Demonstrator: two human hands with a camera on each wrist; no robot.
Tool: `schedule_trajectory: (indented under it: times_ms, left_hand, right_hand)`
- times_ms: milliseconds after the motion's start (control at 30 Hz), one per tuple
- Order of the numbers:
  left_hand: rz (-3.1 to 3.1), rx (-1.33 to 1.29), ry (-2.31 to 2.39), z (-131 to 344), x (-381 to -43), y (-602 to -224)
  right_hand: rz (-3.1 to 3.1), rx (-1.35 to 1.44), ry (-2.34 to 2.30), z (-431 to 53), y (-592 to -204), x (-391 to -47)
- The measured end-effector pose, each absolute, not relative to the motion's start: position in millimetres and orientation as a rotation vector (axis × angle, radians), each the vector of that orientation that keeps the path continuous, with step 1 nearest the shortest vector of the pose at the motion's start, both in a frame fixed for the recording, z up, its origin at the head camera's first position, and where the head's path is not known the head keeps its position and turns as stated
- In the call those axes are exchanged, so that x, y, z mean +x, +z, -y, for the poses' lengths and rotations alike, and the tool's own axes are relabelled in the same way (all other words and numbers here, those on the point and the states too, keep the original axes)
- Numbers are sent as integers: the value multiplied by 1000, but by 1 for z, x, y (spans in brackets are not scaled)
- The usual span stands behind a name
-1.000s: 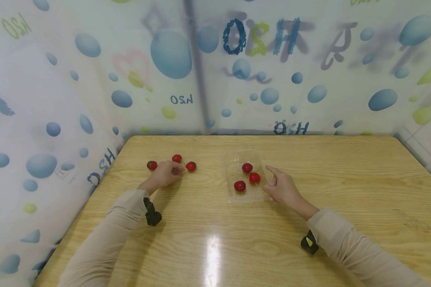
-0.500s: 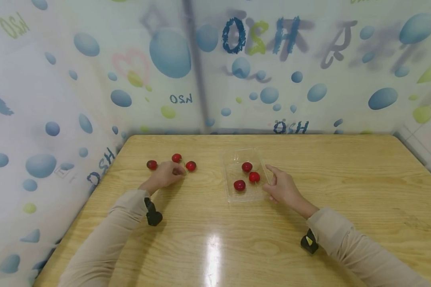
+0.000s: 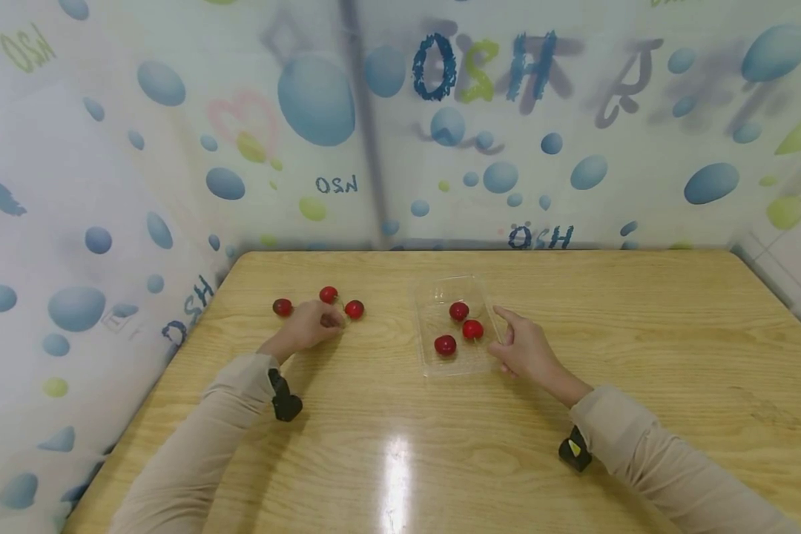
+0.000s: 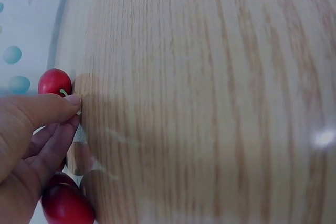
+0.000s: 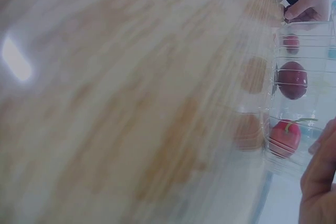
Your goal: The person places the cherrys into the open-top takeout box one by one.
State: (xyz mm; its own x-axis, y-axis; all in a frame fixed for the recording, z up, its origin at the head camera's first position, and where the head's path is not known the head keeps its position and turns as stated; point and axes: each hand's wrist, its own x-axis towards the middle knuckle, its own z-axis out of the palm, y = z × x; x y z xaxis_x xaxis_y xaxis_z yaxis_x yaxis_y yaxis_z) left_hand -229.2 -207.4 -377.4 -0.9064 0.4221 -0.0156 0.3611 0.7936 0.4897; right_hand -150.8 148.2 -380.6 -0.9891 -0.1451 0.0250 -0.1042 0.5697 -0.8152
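My left hand (image 3: pixel 310 324) pinches the thin green stem of a red cherry (image 3: pixel 354 309) between thumb and fingertips; the cherry rests on the table. Two more cherries lie near this hand: one red cherry (image 3: pixel 328 295) behind the fingers and a darker cherry (image 3: pixel 282 307) left of the knuckles. My right hand (image 3: pixel 526 351) grips the right side of a clear plastic container (image 3: pixel 434 371), with the index finger stretched along its rim. Inside stand three cherries, among them a dark red cherry (image 3: pixel 445 345) and a bright cherry (image 5: pixel 285 139) with its stem showing.
The wooden table (image 3: pixel 400 423) extends toward me and to the right of the container. A patterned wall covering (image 3: pixel 507 185) rises behind its far edge and along the left side. A light reflection shines on the near part of the tabletop.
Over the last second the left fingertips shift very slightly toward the cherry's stem. The right hand, the container and the cherries stay where they were.
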Motion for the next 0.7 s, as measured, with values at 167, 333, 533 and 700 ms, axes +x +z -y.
schedule_trajectory:
  times_ms: [167,333,533,700]
  left_hand:
    - [-2860,633,759,207,-230,-379]
    - [-2866,654,773,207,-228,-377]
    - [-2862,606,801,206,-226,-375]
    - [-2861,592,812,206,-225,-373]
  right_hand:
    - [-2742,-221,-1421,-148,-381,-151]
    - [-2754,-232,-1407,-148,-381,-151]
    - [-2750,-213,-1400,-147,-380,-151]
    - [-2762,-230,-1397,-148,-381,-150]
